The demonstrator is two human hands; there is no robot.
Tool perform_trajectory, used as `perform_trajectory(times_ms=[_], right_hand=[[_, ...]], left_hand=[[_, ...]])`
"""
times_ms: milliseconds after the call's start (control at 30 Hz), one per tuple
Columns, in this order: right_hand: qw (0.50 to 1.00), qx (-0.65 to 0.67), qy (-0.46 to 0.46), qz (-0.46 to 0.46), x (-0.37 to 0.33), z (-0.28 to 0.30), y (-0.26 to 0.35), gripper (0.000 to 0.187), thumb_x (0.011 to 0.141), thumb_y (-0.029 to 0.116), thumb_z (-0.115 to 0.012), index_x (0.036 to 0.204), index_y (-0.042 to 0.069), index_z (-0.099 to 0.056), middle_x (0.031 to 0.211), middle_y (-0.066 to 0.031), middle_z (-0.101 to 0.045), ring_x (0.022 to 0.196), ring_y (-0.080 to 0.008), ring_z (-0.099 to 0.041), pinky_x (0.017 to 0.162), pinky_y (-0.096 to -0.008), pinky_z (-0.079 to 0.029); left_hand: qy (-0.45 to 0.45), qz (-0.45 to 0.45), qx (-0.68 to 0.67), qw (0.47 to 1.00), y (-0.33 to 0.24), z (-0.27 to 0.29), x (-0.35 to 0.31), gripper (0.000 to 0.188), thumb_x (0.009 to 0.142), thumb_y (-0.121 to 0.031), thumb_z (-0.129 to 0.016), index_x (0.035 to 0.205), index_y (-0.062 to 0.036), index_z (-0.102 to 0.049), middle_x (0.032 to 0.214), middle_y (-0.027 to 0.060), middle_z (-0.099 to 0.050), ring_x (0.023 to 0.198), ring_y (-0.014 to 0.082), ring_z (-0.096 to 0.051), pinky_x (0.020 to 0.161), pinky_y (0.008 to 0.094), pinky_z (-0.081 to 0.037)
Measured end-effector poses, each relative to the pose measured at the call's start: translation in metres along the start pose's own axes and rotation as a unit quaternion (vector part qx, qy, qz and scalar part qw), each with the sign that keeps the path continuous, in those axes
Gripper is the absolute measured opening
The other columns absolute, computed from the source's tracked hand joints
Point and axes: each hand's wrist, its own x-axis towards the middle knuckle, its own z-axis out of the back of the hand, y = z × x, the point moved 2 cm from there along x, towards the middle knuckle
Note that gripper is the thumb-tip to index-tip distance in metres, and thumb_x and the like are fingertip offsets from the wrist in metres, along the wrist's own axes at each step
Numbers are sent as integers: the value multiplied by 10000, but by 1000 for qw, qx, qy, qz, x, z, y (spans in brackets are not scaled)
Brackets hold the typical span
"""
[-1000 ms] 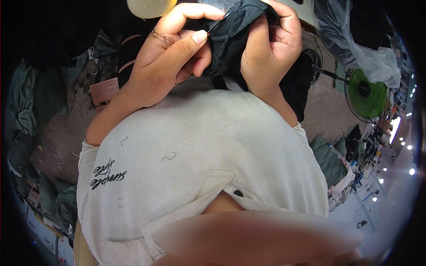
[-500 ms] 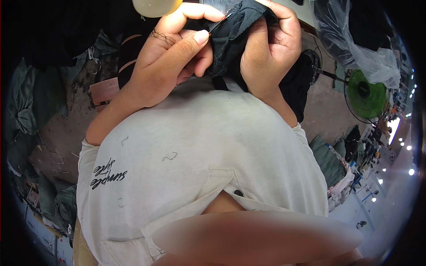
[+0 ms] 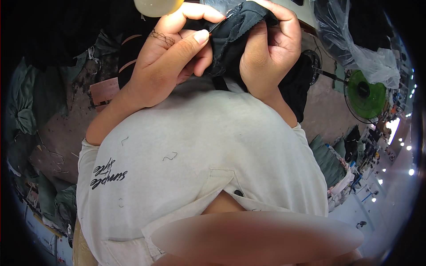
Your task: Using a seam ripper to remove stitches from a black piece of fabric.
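A black piece of cloth with a stitched seam is held up between my hands at the top of the view. My left hand pinches its left edge between thumb and forefinger, and loose dark thread lies across the back of that hand. A small reddish spot shows at the pinch, too small to make out. On the right, the thumb of my right hand presses into the fold, with the forefinger curled over its top. Some fingertips are hidden behind the cloth.
A pale rounded lamp-like object is just above my left hand. Clear plastic sheeting hangs at the upper right, near a green fan. Grey-green cloth bundles lie at the left, and dark fabric hangs beside my right forearm.
The cloth's upper fold has shifted very slightly to the left along with my right fingers. Both hands keep their hold.
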Motion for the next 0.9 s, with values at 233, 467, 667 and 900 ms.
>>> perform_trajectory(times_ms=[233, 467, 667, 900], right_hand=[[931, 263, 25, 254, 10, -4, -38, 171, 977, -2, -598, 1136, -61, -586, 1008, -87, -648, 872, -105, -611, 805, -236, -496], [999, -26, 21, -5, -5, 1, 14, 168, 981, -6, -584, 1142, -58, -580, 1009, -92, -647, 887, -115, -617, 817, -240, -497], [923, 275, 52, 263, 7, -7, -40, 177, 979, -23, -569, 1152, -59, -573, 1012, -96, -641, 896, -123, -620, 824, -250, -499], [990, 115, 51, 69, -8, 0, -5, 206, 927, -122, -594, 1094, -8, -632, 1029, -63, -667, 924, -98, -659, 834, -244, -544]], left_hand=[[-2, -3, -6, 1000, 0, 0, 1, 308, 1076, -158, -357, 1369, -106, -433, 650, 41, -526, 463, 18, -292, 439, 172, -247], [-24, -30, -37, 999, 3, -1, 0, 259, 1074, -162, -366, 1315, -116, -448, 639, 36, -515, 461, 31, -299, 433, 184, -252], [-18, -23, -40, 999, 2, -1, 0, 202, 1071, -167, -375, 1250, -123, -458, 633, 35, -506, 462, 37, -301, 433, 191, -256], [-35, -13, -48, 998, 1, -4, 1, 149, 1062, -182, -394, 1186, -126, -456, 604, 30, -485, 456, 46, -307, 431, 199, -252]])
